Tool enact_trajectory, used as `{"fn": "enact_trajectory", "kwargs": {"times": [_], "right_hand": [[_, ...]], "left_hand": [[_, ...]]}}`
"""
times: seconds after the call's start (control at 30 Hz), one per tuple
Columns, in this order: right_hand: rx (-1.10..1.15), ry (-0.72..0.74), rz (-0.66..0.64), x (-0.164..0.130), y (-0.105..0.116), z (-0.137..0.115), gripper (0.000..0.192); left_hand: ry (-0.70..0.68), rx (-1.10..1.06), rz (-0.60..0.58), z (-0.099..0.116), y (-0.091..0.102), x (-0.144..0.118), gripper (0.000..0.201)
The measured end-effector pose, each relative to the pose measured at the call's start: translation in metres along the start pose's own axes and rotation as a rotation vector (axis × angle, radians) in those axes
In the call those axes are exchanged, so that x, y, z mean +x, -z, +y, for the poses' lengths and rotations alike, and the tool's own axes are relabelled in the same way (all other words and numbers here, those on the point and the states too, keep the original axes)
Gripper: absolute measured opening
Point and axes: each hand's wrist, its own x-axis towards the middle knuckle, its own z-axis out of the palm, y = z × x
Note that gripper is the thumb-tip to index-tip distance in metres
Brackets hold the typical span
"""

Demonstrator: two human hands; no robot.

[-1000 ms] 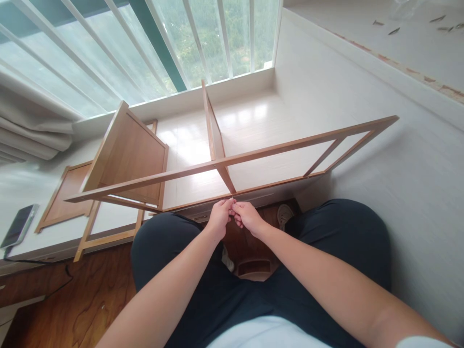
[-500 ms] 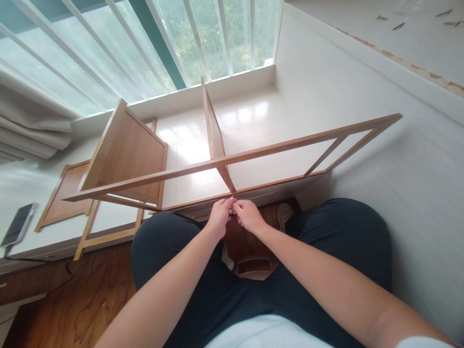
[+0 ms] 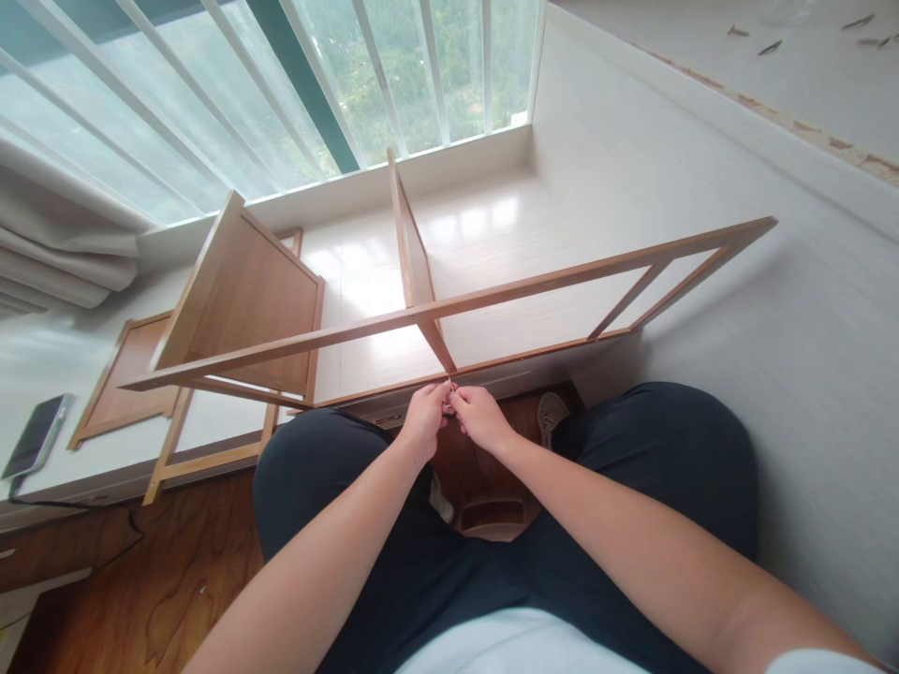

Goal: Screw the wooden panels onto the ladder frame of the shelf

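Our left hand and right hand pinch together, fingertips meeting on something tiny at the near rail of the wooden shelf frame on the platform. Frame looks light, stiff; grip rails.

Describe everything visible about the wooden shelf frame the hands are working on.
The wooden shelf frame looks like light brown bamboo or wood and lies on its side across the white window ledge. Two long rails run left to right, joined by a solid panel at the left, a thin divider in the middle and open slats at the right. The left hand and right hand meet with fingertips pinched at the near rail below the divider; whatever they pinch is too small to tell.
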Motion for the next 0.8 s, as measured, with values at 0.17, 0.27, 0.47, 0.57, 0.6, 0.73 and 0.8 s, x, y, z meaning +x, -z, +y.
{"fn": "enact_trajectory", "kwargs": {"times": [0.17,0.27,0.47,0.57,0.6,0.73,0.8], "right_hand": [[0.185,-0.071,-0.073,-0.0025,-0.0025,-0.0007,0.040],[0.282,-0.110,-0.110,-0.0042,-0.0031,-0.0013,0.041],[0.440,-0.186,-0.176,-0.0041,-0.0048,0.0031,0.042],[0.499,-0.219,-0.211,-0.0040,-0.0048,0.0045,0.042],[0.512,-0.228,-0.217,-0.0040,-0.0048,0.0047,0.042],[0.532,-0.238,-0.213,-0.0032,-0.0054,0.0056,0.041],[0.521,-0.231,-0.193,-0.0032,-0.0064,0.0066,0.040]], "left_hand": [[-0.002,0.005,-0.041,-0.0011,0.0017,0.0011,0.028],[-0.008,-0.001,-0.070,-0.0025,0.0029,0.0020,0.028],[0.006,-0.009,-0.067,-0.0025,0.0038,0.0019,0.026],[0.010,-0.016,-0.082,-0.0016,0.0039,0.0009,0.025],[0.011,-0.014,-0.086,-0.0012,0.0041,0.0006,0.025],[0.020,0.009,-0.100,-0.0006,0.0059,0.0009,0.027],[0.019,0.022,-0.114,-0.0013,0.0070,0.0022,0.029]]}}
